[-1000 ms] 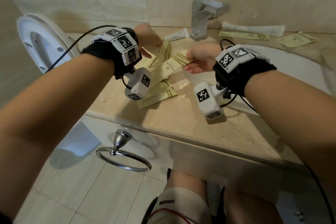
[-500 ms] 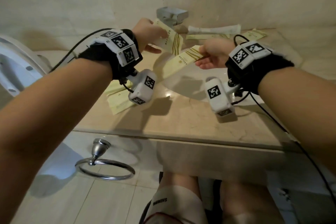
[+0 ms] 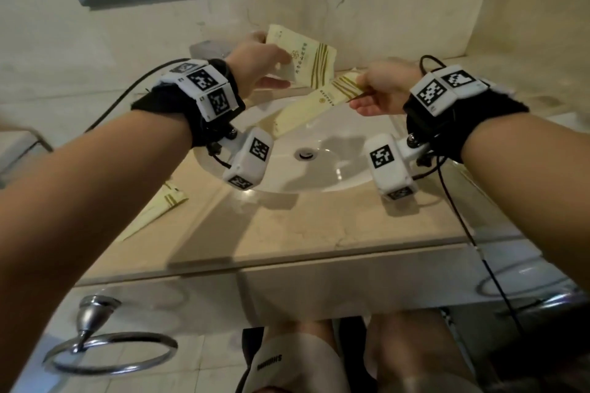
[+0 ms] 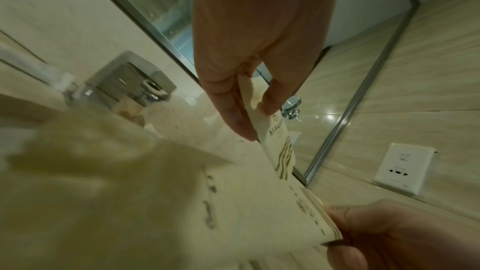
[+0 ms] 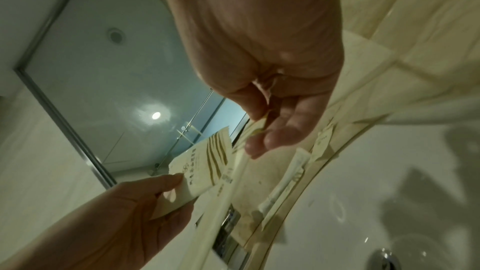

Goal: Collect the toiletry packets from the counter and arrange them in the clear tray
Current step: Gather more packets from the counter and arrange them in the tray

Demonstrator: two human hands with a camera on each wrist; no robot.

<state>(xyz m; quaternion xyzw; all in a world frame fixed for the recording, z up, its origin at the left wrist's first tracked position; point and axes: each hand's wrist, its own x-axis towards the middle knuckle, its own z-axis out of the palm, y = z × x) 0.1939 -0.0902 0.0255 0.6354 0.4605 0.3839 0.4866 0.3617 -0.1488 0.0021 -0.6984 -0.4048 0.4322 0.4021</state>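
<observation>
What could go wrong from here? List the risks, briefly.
1. Both packets hang above the open sink. The right hand pinches its long packet only at one end, so a slip would likely drop it into the basin near the drain.
2. The left hand holds its packet close to the long one; they may collide or snag.
3. The packet on the counter is partly hidden by the left forearm and could be missed.
</observation>
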